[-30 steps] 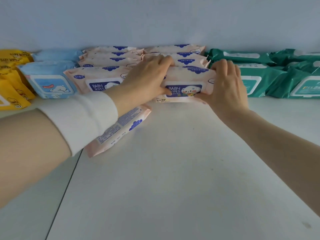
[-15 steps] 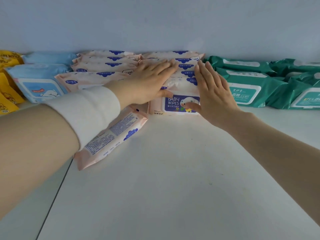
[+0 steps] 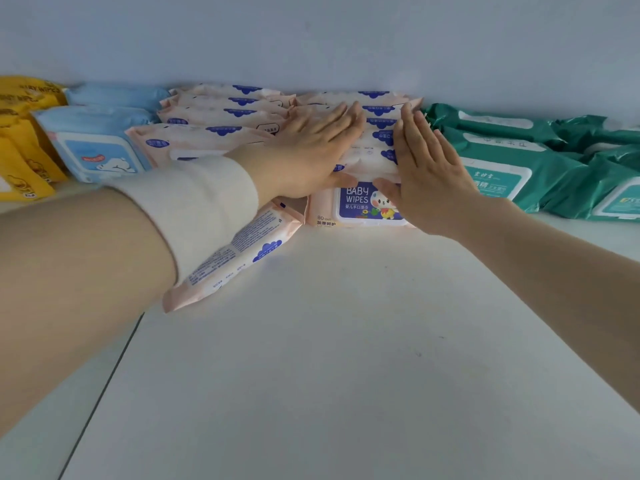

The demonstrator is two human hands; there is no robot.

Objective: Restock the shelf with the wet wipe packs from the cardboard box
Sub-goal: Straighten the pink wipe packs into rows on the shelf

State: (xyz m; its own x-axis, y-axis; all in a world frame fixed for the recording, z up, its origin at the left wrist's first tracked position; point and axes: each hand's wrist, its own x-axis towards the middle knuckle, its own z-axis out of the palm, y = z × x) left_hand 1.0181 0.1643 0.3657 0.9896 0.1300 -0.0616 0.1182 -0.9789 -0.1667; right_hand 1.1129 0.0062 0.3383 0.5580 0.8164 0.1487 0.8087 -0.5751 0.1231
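Note:
A pink baby wipes pack (image 3: 360,202) with a blue label stands at the front of a row of like pink packs (image 3: 377,116) on the white shelf (image 3: 311,358). My left hand (image 3: 308,154) lies flat, fingers straight, across the left tops of that row. My right hand (image 3: 426,174) presses flat on the right side, its thumb over the front pack's label. A second row of pink packs (image 3: 221,112) stands to the left. One pink pack (image 3: 235,258) lies flat on the shelf under my left wrist. The cardboard box is out of view.
Light blue packs (image 3: 97,150) and yellow packs (image 3: 24,143) stand at the far left. Green packs (image 3: 512,157) fill the right side. A dark seam (image 3: 100,393) runs through the shelf board at the lower left. The pale back wall (image 3: 311,39) rises behind the rows.
Both hands let go of the front pink pack and flattened onto the row, pushing it back. The view has moved closer to the shelf.

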